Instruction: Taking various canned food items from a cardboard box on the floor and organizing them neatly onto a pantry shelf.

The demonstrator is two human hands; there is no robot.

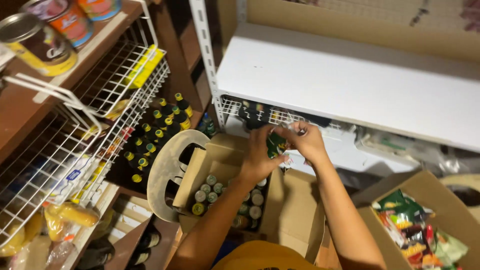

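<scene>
Both my hands meet under the front edge of a white metal shelf point(350, 80). My left hand point(257, 157) and my right hand point(306, 141) together hold a small dark green bottle point(275, 145) just in front of a white wire rack point(235, 107) that has dark items behind it. Directly below my hands stands an open cardboard box point(200, 167) packed with several upright small bottles point(227, 197) seen by their round caps.
A white wire basket point(75, 145) juts out at the left, below a wooden shelf with tin cans point(37, 42). Dark bottles with yellow and green caps point(155, 132) stand behind it. A beige plastic stool point(167, 172) leans by the box. Another cardboard box of snack packets point(415, 230) is at right.
</scene>
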